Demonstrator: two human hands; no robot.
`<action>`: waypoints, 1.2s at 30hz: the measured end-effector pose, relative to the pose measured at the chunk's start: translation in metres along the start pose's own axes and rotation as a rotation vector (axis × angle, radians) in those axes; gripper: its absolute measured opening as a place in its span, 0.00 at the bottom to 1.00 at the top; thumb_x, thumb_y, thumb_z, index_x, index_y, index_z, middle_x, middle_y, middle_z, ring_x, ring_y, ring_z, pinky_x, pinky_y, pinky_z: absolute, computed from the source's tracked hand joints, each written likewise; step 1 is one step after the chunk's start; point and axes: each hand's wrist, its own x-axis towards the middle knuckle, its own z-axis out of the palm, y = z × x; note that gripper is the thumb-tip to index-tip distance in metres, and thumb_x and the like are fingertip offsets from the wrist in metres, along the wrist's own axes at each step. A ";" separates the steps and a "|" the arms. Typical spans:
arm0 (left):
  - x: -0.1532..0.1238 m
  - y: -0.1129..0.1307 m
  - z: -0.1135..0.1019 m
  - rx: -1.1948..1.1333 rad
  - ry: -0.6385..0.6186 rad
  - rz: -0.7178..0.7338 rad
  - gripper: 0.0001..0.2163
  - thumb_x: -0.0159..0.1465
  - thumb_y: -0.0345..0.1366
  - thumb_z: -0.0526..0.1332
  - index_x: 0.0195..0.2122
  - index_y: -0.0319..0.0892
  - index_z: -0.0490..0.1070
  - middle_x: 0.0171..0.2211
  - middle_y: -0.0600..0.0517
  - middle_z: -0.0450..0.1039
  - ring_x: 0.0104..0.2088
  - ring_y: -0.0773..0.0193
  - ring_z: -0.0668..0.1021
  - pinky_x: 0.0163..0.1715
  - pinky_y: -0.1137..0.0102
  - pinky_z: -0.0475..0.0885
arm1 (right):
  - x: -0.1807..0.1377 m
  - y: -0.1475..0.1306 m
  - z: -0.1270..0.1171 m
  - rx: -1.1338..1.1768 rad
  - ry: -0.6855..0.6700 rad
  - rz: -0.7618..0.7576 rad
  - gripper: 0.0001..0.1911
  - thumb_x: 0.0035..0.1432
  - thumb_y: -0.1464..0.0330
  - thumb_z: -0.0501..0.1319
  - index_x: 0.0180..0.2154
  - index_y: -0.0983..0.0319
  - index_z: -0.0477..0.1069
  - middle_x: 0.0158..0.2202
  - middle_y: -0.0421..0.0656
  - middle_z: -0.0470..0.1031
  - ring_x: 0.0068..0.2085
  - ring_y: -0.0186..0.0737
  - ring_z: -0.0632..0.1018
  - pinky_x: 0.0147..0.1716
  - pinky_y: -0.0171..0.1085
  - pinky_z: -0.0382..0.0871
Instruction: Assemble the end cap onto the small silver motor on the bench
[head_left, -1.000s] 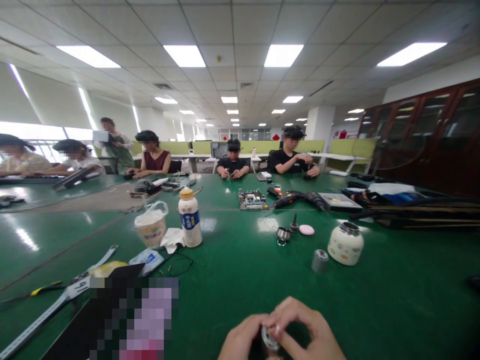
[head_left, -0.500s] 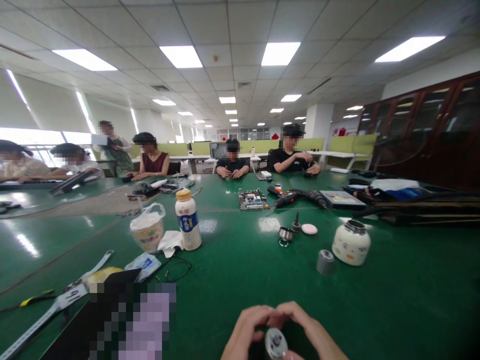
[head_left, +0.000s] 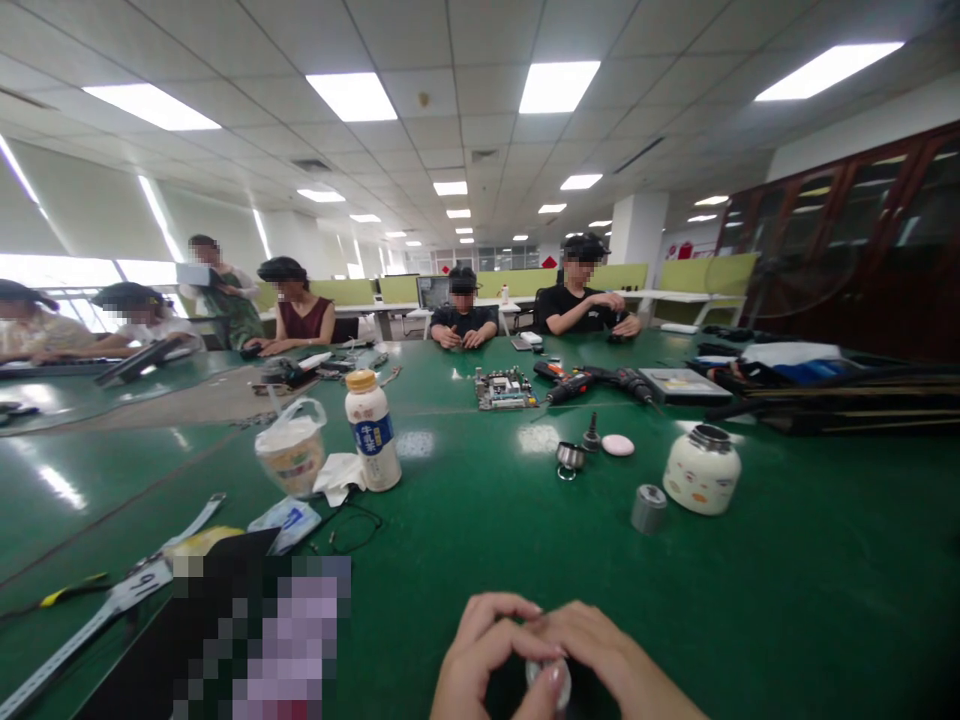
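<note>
At the bottom edge of the head view my left hand (head_left: pixel 480 655) and my right hand (head_left: pixel 611 665) meet around a small round metal part (head_left: pixel 551 680). Fingers of both hands are curled and pinched on it; most of the part is hidden behind them. Farther out on the green table (head_left: pixel 480 520) lie a white squat flask body (head_left: pixel 701 468), a grey metal cup (head_left: pixel 649 508), a small steel ring piece (head_left: pixel 570 458), a dark stopper (head_left: pixel 592 436) and a pink disc (head_left: pixel 618 445).
A white drink bottle (head_left: pixel 370 432), a bagged cup (head_left: pixel 291 452), tissue and glasses (head_left: pixel 352 528) sit left of centre. A blurred dark object (head_left: pixel 255 640) lies near left. A circuit board (head_left: pixel 504 388), power drill (head_left: pixel 600 382) and several seated people are across the table.
My hands have kept turning the metal part between the fingers; its round face showed half a second ago and is now mostly covered. The view has tilted up slightly.
</note>
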 end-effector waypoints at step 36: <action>0.008 0.016 -0.005 -0.013 0.042 0.142 0.06 0.62 0.29 0.63 0.39 0.44 0.77 0.35 0.51 0.82 0.38 0.62 0.81 0.42 0.68 0.74 | -0.006 -0.009 0.001 -0.120 -0.021 0.009 0.15 0.58 0.66 0.62 0.48 0.60 0.70 0.47 0.49 0.75 0.48 0.48 0.74 0.53 0.47 0.66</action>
